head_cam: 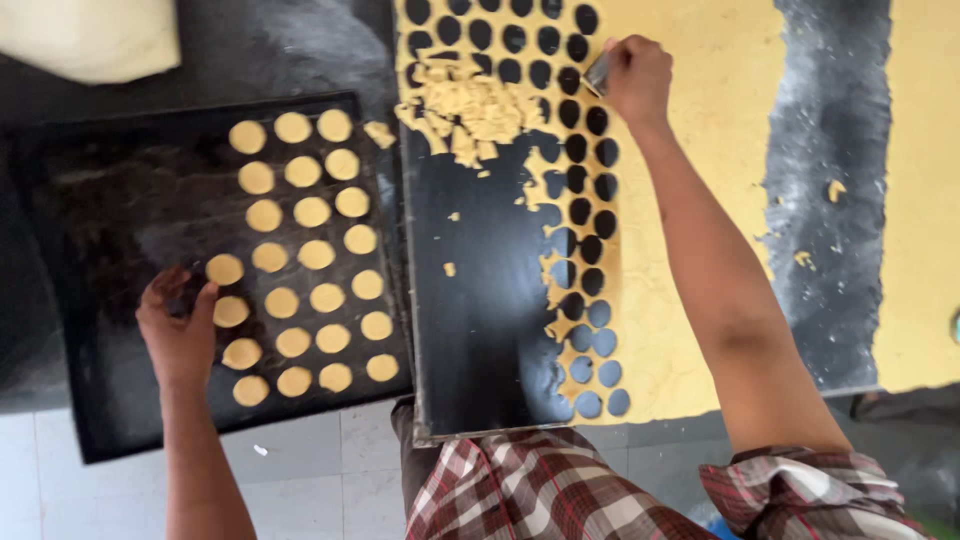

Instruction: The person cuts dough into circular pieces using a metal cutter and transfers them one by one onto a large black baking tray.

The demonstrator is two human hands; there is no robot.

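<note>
My left hand [180, 325] rests on a black baking tray [100, 250], fingertips touching a round dough disc [225, 269] at the left end of several rows of yellow discs [312, 255]. My right hand [637, 78] reaches far across the dark worktop [480, 300] and grips a small metal round cutter [598, 73], pressed on a rolled yellow dough sheet [700, 150]. The sheet's left strip is full of round cut holes [585, 200]. A heap of dough scraps [470, 105] lies beside it.
A pale lump of dough [90, 35] sits at the far left corner. A second yellow sheet [925, 180] lies at the right, beyond a floury dark strip [830, 190]. White floor tiles [310, 470] show below the tray's edge.
</note>
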